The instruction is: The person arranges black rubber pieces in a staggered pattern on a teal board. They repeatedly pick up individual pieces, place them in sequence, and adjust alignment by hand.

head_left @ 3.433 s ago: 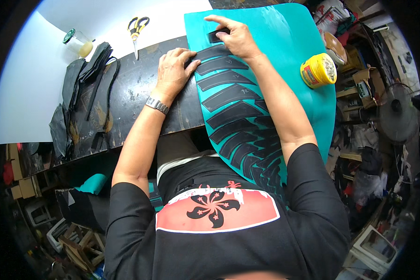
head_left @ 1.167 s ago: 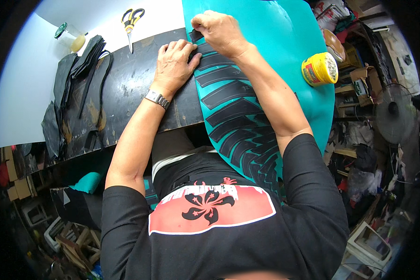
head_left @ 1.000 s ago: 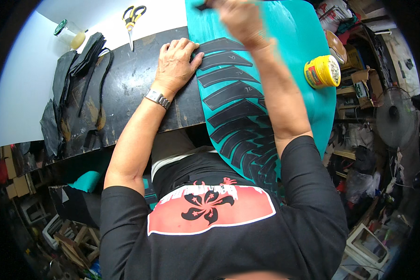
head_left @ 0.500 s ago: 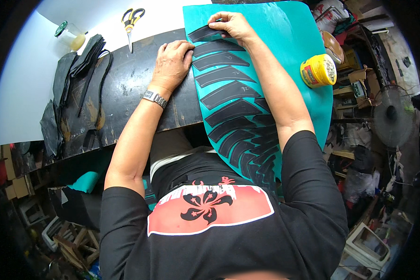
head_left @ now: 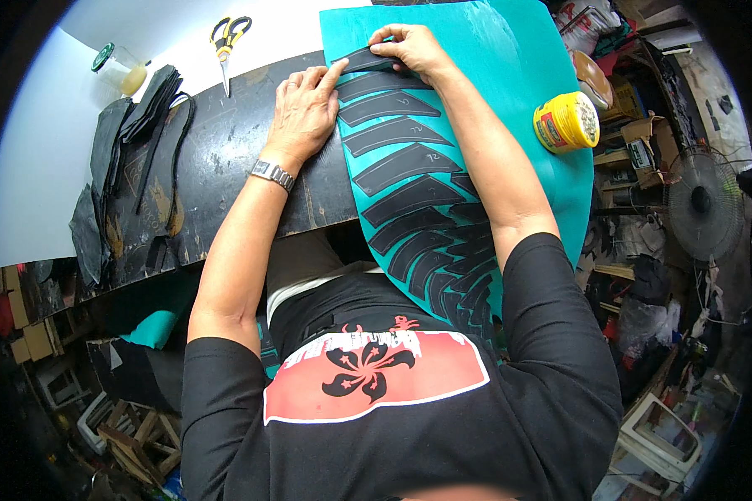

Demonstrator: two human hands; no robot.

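A curved black leather-like piece (head_left: pixel 361 60) lies at the far end of a column of similar pieces on a teal sheet (head_left: pixel 510 75). My right hand (head_left: pixel 414 52) pinches its right part between thumb and fingers. My left hand (head_left: pixel 303 113) rests at the sheet's left edge, fingers extended, with the index fingertip on the piece's left end. Just nearer lies another black piece (head_left: pixel 380 83), partly under my right hand. Several more curved black pieces (head_left: pixel 399 167) with pale outlines run down the sheet toward me, overlapping closely at the near end.
Yellow-handled scissors (head_left: pixel 226 52) and a green-lidded jar (head_left: pixel 119 68) stand out on the white surface at far left. Black strips (head_left: pixel 113 154) lie on the dark worktop (head_left: pixel 226 146). A yellow tub (head_left: pixel 566 122) sits on the sheet's right side; a fan (head_left: pixel 704 204) stands farther right.
The held piece has come down toward the sheet, level with its column. My left hand has moved up, its index finger now reaching onto the piece's left end.
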